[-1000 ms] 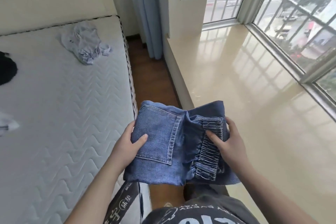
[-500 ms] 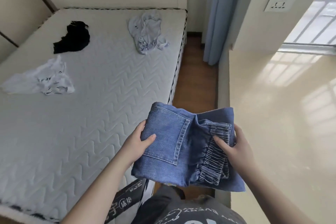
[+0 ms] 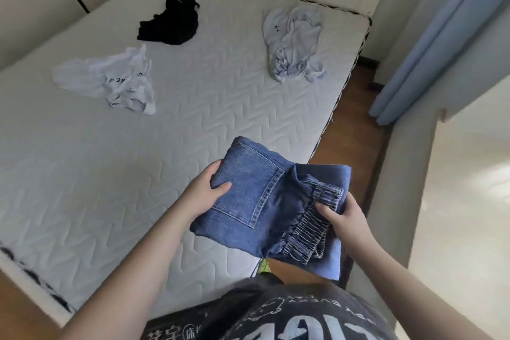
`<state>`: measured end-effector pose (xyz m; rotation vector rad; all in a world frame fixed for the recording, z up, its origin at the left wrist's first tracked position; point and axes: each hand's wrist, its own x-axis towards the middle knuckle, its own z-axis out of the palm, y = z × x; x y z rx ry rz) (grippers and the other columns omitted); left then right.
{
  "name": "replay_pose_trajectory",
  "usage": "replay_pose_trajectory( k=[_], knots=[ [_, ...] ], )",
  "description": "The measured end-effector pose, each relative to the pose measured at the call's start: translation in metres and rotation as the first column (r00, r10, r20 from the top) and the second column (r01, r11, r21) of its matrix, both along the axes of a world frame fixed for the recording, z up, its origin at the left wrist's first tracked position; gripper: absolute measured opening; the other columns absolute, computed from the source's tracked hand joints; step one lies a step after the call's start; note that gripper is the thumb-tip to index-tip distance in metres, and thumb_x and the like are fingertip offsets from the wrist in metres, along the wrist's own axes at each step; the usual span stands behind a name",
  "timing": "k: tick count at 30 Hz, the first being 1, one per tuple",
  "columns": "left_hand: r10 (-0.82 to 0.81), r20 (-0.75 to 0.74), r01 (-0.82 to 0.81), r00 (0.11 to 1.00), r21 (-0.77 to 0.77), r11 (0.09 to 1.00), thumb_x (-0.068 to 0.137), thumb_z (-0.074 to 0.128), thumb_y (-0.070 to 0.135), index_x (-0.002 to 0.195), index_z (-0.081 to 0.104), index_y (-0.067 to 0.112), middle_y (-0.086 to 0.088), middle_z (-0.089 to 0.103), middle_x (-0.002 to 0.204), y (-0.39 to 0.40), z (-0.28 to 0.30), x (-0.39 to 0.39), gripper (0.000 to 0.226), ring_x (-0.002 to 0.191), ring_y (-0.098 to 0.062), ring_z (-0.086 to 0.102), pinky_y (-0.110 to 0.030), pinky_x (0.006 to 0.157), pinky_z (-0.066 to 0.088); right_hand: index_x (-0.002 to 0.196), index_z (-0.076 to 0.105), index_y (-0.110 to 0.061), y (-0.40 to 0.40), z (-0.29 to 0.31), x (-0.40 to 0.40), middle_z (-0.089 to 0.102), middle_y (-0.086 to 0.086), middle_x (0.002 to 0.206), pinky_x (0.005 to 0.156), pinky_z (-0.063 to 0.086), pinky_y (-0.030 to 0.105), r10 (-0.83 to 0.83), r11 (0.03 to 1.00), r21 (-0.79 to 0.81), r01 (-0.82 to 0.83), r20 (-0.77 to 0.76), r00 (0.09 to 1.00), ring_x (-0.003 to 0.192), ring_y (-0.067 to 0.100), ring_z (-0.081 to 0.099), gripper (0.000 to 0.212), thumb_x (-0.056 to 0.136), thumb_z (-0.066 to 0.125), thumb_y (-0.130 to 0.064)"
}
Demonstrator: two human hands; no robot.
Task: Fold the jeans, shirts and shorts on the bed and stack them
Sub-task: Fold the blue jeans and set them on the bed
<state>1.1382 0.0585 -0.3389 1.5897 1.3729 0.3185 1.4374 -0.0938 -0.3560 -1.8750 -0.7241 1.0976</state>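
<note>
Head view: folded jeans [image 3: 265, 201] held up over the bed's [image 3: 110, 174] near right corner, left hand [image 3: 205, 192] gripping the pocket side, thumb on top, right hand [image 3: 345, 215] pinching the elastic waistband. Farther on the bed, crumpled: white shirt [image 3: 110, 81] toward the left edge, black garment [image 3: 172, 21] beyond, pale shirt [image 3: 295, 41] near the right edge.

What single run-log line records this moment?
stage: carrying | left hand: grips folded jeans | right hand: grips jeans waistband | bed: three garments unfolded
</note>
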Motion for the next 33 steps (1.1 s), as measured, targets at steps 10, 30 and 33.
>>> replay_pose_trajectory(
  k=[10,30,33],
  knots=[
    [0.025,-0.201,-0.027,0.979,-0.007,1.0,0.088,0.071,0.026,0.133,0.048,0.02,0.003,0.061,0.117,0.115,-0.042,-0.011,0.052,0.101,-0.017,0.058,-0.028,0.084,0.04,0.105,0.065,-0.007,0.105,-0.048,-0.014,0.076,0.004,0.09,0.061,0.056,0.024,-0.075,0.968,-0.25,-0.008,-0.318,0.945,0.078,0.018,0.074,0.023,0.084,0.073,-0.004],
    [-0.069,-0.364,0.003,0.929,-0.178,0.984,0.084,0.077,0.024,0.124,0.054,0.018,0.003,0.063,0.107,0.307,-0.179,0.014,0.047,0.094,-0.02,0.06,-0.029,0.081,0.041,0.12,0.061,-0.003,0.253,-0.203,0.039,0.071,0.008,0.111,0.08,0.05,0.028,-0.318,0.764,-0.606,-0.223,-0.654,0.687,0.1,0.02,0.065,0.033,0.088,0.067,-0.002],
    [-0.055,-0.363,-0.02,0.93,-0.2,0.98,0.086,0.074,0.023,0.125,0.053,0.02,0.001,0.065,0.111,0.323,-0.205,0.006,0.044,0.098,-0.021,0.061,-0.03,0.081,0.041,0.122,0.06,-0.006,0.273,-0.224,0.035,0.069,0.007,0.117,0.086,0.05,0.03,-0.307,0.764,-0.601,-0.234,-0.658,0.687,0.107,0.021,0.064,0.037,0.087,0.07,-0.005]
  ],
)
